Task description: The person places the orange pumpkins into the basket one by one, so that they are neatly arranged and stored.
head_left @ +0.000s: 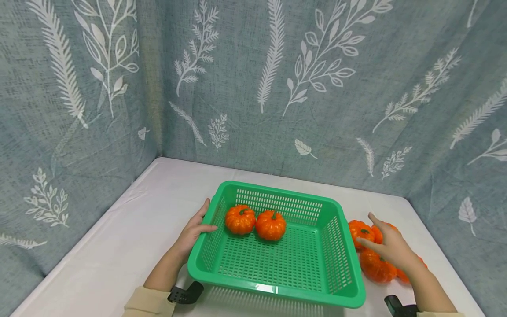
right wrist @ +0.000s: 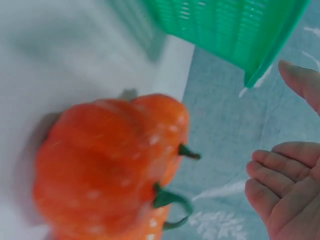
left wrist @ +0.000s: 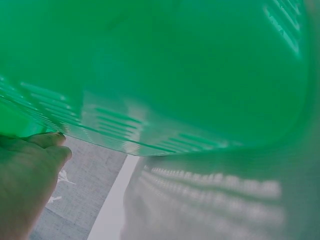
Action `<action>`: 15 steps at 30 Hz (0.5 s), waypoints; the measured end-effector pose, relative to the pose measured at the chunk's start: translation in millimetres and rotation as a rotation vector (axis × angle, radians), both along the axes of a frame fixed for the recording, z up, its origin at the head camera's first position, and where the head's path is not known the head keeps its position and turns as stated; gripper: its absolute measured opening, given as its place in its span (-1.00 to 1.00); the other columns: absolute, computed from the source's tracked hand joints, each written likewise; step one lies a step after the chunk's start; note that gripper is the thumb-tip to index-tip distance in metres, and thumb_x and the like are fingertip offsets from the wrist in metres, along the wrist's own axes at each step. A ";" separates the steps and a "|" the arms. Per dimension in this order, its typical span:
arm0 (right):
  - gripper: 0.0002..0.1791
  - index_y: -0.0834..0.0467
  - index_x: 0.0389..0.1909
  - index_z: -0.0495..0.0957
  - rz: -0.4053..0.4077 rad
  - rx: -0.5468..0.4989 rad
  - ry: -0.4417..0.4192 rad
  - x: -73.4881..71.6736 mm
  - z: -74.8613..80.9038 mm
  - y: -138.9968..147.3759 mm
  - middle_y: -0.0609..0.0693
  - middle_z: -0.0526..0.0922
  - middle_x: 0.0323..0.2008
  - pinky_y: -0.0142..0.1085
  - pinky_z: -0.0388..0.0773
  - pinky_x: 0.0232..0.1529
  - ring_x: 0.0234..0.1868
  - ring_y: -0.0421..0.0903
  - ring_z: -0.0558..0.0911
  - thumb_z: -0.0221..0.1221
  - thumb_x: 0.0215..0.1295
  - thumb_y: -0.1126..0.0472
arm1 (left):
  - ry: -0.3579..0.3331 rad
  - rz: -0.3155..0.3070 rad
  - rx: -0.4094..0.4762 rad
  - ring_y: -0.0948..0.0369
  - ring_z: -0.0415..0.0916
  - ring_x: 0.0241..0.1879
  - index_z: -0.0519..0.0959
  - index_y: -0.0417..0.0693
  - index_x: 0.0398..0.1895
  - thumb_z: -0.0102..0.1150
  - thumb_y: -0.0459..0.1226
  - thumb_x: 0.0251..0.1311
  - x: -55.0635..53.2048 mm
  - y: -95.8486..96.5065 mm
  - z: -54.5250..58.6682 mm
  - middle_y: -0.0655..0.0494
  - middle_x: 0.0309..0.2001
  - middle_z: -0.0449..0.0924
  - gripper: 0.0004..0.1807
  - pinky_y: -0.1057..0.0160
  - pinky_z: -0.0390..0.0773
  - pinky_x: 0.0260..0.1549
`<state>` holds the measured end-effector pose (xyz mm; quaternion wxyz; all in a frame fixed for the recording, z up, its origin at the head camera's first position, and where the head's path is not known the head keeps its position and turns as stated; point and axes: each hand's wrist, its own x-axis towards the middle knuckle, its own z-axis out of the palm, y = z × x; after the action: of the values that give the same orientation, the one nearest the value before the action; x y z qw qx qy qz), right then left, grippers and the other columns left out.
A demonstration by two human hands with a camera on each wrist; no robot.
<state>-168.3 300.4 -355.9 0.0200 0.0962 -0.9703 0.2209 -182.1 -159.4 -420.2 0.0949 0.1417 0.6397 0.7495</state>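
Observation:
A green plastic basket (head_left: 273, 288) with slotted walls stands in the middle of the head view. Two small orange pumpkins lie inside it, a left pumpkin (head_left: 240, 220) and a right pumpkin (head_left: 271, 226), side by side near the far left corner. My left hand (head_left: 193, 231) grips the basket's left side, thumb over the rim and fingers along the outer wall. Just right of the basket, my right hand (head_left: 392, 246) hovers with fingers extended and thumb spread, holding nothing. Below it sit several more pumpkins (right wrist: 105, 170), with green stems, partly hidden by the hand in the head view.
A white cloth covers the table (head_left: 130, 229). Blue-grey curtains (head_left: 245, 88) with white leaf prints stand behind it and at both sides. Dark bands (head_left: 186, 293) are worn on both wrists.

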 end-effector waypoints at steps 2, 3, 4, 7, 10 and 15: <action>-0.03 0.46 0.31 0.04 -0.009 0.005 0.007 3.3 -4.2 4.9 0.47 0.23 0.21 0.29 0.24 0.05 0.17 0.43 0.23 0.20 0.11 -0.12 | 0.004 -0.001 0.000 0.03 -0.44 0.42 -0.51 -0.05 0.41 -0.22 -0.49 0.17 -0.1 0.2 -0.1 0.07 0.44 -0.57 -0.11 0.11 -0.07 0.29; -0.01 0.46 0.31 0.04 -0.021 0.008 0.001 5.1 -5.9 7.0 0.47 0.22 0.21 0.29 0.24 0.04 0.17 0.43 0.24 0.20 0.10 -0.13 | 0.007 0.000 -0.001 0.03 -0.44 0.42 -0.51 -0.06 0.41 -0.22 -0.50 0.17 -0.2 0.3 -0.2 0.07 0.44 -0.57 -0.11 0.11 -0.07 0.29; 0.01 0.46 0.31 0.03 -0.035 0.014 -0.009 6.8 -7.6 8.9 0.47 0.21 0.22 0.29 0.27 0.03 0.16 0.43 0.25 0.20 0.09 -0.15 | 0.007 0.000 0.001 0.03 -0.44 0.42 -0.51 -0.06 0.41 -0.22 -0.50 0.17 -0.1 0.2 -0.4 0.07 0.44 -0.57 -0.11 0.11 -0.06 0.29; 0.06 0.46 0.32 0.01 -0.075 0.027 -0.057 11.9 -13.0 13.9 0.46 0.37 0.09 0.08 0.47 -0.14 -0.23 0.22 0.52 0.22 0.05 -0.18 | 0.008 0.004 0.000 0.03 -0.44 0.42 -0.50 -0.06 0.41 -0.22 -0.49 0.17 0.0 0.1 -0.6 0.07 0.44 -0.57 -0.11 0.11 -0.05 0.28; 0.10 0.45 0.33 -0.02 -0.113 0.023 -0.111 15.3 -18.3 17.4 0.38 0.53 -0.24 -0.18 0.46 -0.38 -0.57 -0.06 0.37 0.24 0.01 -0.20 | 0.006 0.006 -0.001 0.03 -0.43 0.42 -0.49 -0.05 0.41 -0.22 -0.49 0.18 0.1 0.1 -0.5 0.09 0.44 -0.57 -0.11 0.11 -0.04 0.28; 0.13 0.48 0.31 -0.01 -0.123 0.034 -0.103 18.6 -28.9 21.4 0.53 0.36 0.05 0.05 0.50 -0.19 -0.21 0.21 0.51 0.26 -0.03 -0.21 | 0.008 0.004 0.000 0.03 -0.42 0.42 -0.50 -0.05 0.41 -0.22 -0.49 0.18 0.4 0.4 -0.6 0.08 0.44 -0.57 -0.11 0.11 -0.04 0.27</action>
<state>-149.7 321.8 -384.8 -0.0178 0.0250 -0.9778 0.2072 -181.7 -159.0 -420.8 0.0906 0.1434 0.6404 0.7491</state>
